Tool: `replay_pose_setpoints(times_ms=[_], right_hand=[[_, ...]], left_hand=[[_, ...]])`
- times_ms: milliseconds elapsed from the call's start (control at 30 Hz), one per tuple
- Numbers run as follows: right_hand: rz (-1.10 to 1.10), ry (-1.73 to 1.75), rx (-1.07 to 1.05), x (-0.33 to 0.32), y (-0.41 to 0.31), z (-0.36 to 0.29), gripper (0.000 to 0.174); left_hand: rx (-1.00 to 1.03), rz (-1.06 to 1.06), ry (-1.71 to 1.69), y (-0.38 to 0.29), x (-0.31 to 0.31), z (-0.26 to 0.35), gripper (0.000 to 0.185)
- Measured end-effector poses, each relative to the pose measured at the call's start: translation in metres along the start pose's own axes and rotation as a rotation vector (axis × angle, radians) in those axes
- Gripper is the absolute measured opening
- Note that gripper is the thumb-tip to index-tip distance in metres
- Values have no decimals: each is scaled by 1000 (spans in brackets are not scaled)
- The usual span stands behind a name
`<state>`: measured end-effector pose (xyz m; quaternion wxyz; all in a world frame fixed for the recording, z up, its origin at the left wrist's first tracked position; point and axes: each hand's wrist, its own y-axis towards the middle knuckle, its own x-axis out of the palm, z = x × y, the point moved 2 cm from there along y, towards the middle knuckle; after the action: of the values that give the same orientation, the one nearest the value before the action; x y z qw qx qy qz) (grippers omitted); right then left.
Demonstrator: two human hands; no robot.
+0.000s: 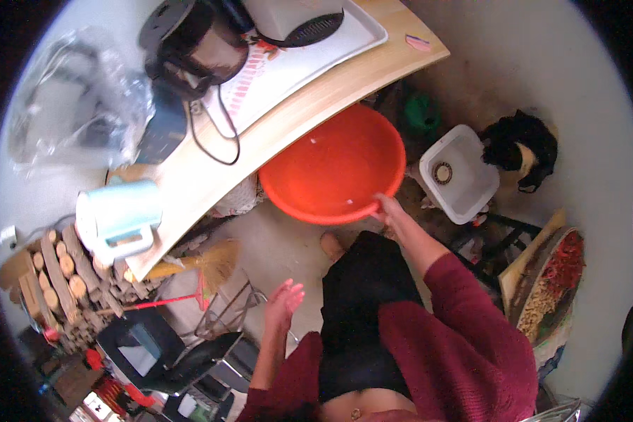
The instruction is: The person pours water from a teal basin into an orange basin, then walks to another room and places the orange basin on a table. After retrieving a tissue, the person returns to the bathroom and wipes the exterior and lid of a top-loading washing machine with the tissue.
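Observation:
My right hand (388, 210) grips the near right rim of a large red-orange plastic basin (337, 163), the fingers hooked over its edge. The basin's far left part passes under the edge of a wooden table (295, 118). It holds no more than a few small pale specks. My left hand (286, 301) is held in the air, lower left of the basin, fingers apart and touching nothing. To the right of the basin stands a white square plastic tub (460, 174) with a round patterned piece in it.
An electric kettle (211, 47) with a looped cord stands on the table near a white tray (316, 63). A light-blue pitcher (124, 219) is at its left end. Stacked firewood (68, 274), a broom (219, 264) and black chairs (184, 364) lie left; a basket of red peppers (562, 261) leans right.

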<state>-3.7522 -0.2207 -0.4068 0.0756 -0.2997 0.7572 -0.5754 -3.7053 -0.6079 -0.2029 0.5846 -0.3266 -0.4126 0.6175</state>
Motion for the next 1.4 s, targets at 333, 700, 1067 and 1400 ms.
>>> replay_pose_setpoints(times_ms=[333, 700, 1067, 1400], right_hand=[[-152, 16, -10, 122, 155, -23, 39], [20, -268, -321, -8, 82, -29, 92], [591, -4, -864, -261, -25, -202, 99], [618, -489, -727, -304, 9, -255, 50]], left_hand=[[-56, 41, 73, 33, 6, -23, 36], [62, -160, 370, 98, 136, 10, 35], [641, -851, 1092, 122, 487, 40, 79], [1245, -1222, 1081, 182, 716, 17, 143]])
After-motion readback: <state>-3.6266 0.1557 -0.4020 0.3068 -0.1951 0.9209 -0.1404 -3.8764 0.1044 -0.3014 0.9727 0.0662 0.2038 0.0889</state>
